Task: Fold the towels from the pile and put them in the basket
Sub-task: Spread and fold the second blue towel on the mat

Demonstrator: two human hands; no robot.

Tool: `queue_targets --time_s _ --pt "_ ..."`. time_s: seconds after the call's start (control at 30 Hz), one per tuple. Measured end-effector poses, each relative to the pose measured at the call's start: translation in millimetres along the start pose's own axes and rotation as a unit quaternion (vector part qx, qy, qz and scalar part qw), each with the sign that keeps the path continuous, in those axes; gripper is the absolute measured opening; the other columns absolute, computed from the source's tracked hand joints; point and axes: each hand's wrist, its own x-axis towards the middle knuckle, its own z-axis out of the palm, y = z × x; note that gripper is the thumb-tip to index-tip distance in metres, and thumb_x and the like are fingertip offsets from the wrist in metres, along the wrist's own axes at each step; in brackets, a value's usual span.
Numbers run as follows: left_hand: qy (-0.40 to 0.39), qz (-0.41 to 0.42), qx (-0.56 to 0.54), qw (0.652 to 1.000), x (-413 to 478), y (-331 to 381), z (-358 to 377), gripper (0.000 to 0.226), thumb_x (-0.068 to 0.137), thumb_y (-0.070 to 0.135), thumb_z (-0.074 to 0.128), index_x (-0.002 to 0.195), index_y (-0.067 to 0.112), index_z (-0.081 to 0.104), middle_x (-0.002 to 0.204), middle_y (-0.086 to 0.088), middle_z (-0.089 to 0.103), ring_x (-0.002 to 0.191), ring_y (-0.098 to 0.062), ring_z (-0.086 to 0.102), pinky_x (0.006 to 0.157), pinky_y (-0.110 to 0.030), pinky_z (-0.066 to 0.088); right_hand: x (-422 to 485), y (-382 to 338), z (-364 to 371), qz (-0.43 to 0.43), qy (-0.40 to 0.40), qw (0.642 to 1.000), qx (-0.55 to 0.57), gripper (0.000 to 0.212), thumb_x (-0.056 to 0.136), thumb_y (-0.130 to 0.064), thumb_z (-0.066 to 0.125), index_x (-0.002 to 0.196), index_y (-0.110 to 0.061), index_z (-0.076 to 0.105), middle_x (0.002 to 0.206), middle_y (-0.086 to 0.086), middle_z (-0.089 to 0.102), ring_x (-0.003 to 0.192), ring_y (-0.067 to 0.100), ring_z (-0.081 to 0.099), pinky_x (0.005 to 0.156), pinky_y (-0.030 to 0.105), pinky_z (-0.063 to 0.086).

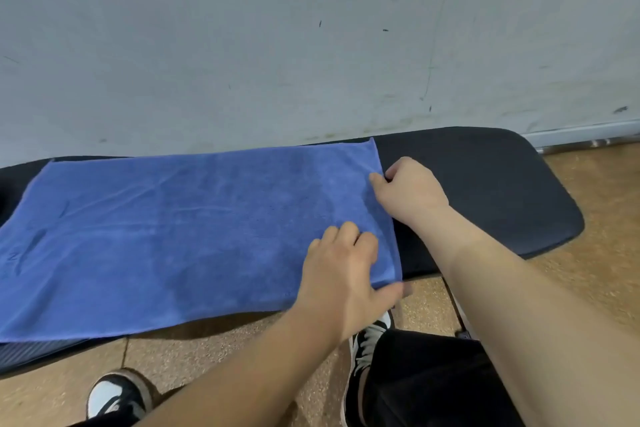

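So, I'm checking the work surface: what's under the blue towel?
A black padded bench, bare mainly at its right end. The blue towel covers the rest and overhangs the near edge; whatever lies beneath it is hidden.

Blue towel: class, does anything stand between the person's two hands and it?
Nothing visible. The left hand holds the near right corner of the blue towel, and the right hand pinches its right edge.

Soft, even, fairly bright light fills the frame, and the one clear shadow is a dark band on the floor [207, 324] under the near edge of the towel [173, 236], at lower centre. Wide-angle distortion bows the bench [485, 184] toward the frame's sides, and detail is slightly soft throughout.
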Motion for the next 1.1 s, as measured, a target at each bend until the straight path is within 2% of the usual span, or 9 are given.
queue_targets --time_s 0.13,0.23,0.4,0.5,0.67,0.77,0.87,0.93,1.1 --pt "0.013 -0.009 0.078 0.997 -4.1 17.8 10.3 0.049 0.068 0.073 0.07 0.082 0.027 0.059 0.084 0.008 0.049 0.076 -0.018 0.046 0.063 -0.038 0.038 10.5 -11.0 6.9 0.021 -0.01 1.0 0.017 0.039 0.094 -0.035 0.058 0.065 -0.02 0.035 0.059 -0.003 0.037 0.048 0.018 0.034 0.049 0.027 0.027" --pt "0.033 0.01 0.019 0.999 -7.0 8.6 13.4 0.028 0.078 0.056 0.073 0.081 0.032 0.058 0.088 0.012 0.048 0.078 -0.014 0.044 0.067 -0.036 0.037 14.4 -23.8 9.3 0.0 -0.018 0.997 0.069 0.033 0.091 -0.02 0.055 0.065 -0.019 0.035 0.059 -0.003 0.037 0.048 0.018 0.033 0.05 0.028 0.029" --pt "0.008 0.003 -0.077 0.997 -8.2 1.9 1.5 0.024 0.088 0.048 0.068 0.076 0.031 0.056 0.086 0.016 0.051 0.081 -0.006 0.044 0.078 -0.031 0.037 18.2 -29.1 3.5 -0.025 0.007 0.976 0.217 0.005 0.093 -0.018 0.059 0.093 -0.017 0.054 0.083 -0.003 0.056 0.069 0.016 0.052 0.059 0.027 0.041" --pt "-0.019 -0.048 -0.211 0.976 -12.3 -3.7 -13.5 0.021 0.094 0.034 0.067 0.081 0.028 0.052 0.076 0.009 0.058 0.074 -0.01 0.052 0.077 -0.018 0.038 19.3 -24.1 1.5 -0.041 0.006 0.965 0.259 0.02 0.096 -0.018 0.062 0.115 -0.01 0.064 0.093 -0.002 0.062 0.08 0.015 0.057 0.072 0.026 0.046" --pt "-0.045 -0.053 -0.262 0.963 -10.9 -9.4 -33.0 0.019 0.099 0.017 0.056 0.1 0.035 0.059 0.081 0.016 0.056 0.068 -0.007 0.052 0.065 -0.014 0.04 16.5 -23.5 -4.6 -0.07 0.01 0.962 0.263 0.027 0.095 -0.011 0.05 0.095 0.015 0.058 0.074 0.006 0.041 0.067 0.017 0.033 0.064 0.029 0.029" --pt "-0.046 -0.072 -0.309 0.947 -7.1 1.3 -37.1 0.02 0.097 0.017 0.059 0.094 0.031 0.073 0.083 0.017 0.057 0.065 -0.002 0.052 0.066 -0.013 0.039 14.0 -23.3 -13.7 -0.081 0.027 0.96 0.267 0.028 0.095 -0.013 0.049 0.07 -0.001 0.047 0.063 0.001 0.034 0.061 0.018 0.027 0.058 0.029 0.024" --pt "-0.01 -0.132 -0.364 0.922 0.2 18.2 -42.9 0.024 0.088 0.035 0.077 0.071 0.02 0.068 0.057 0.016 0.053 0.051 -0.002 0.046 0.055 -0.014 0.038 12.6 -22.8 -25.1 -0.08 0.047 0.958 0.272 0.043 0.099 -0.02 0.049 0.06 -0.02 0.029 0.052 -0.011 0.024 0.054 0.015 0.021 0.053 0.03 0.019" --pt "0.007 -0.149 -0.374 0.915 8.3 30.6 -44.3 0.031 0.084 0.03 0.081 0.066 0.017 0.06 0.045 0.013 0.044 0.044 -0.005 0.039 0.049 -0.014 0.033 12.5 -18.5 -36.2 -0.068 0.069 0.955 0.281 0.044 0.101 -0.026 0.049 0.062 -0.021 0.028 0.053 -0.011 0.025 0.052 0.013 0.022 0.051 0.029 0.021" --pt "-0.05 -0.176 -0.467 0.865 29.8 76.0 -47.1 0.019 0.089 0.004 0.066 0.094 0.018 0.054 0.059 0.01 0.057 0.044 -0.004 0.049 0.043 -0.017 0.043 10.5 4.6 -81.8 -0.047 0.141 0.936 0.319 0.04 0.102 -0.03 0.048 0.069 -0.021 0.028 0.062 -0.006 0.024 0.05 0.01 0.02 0.042 0.023 0.018"
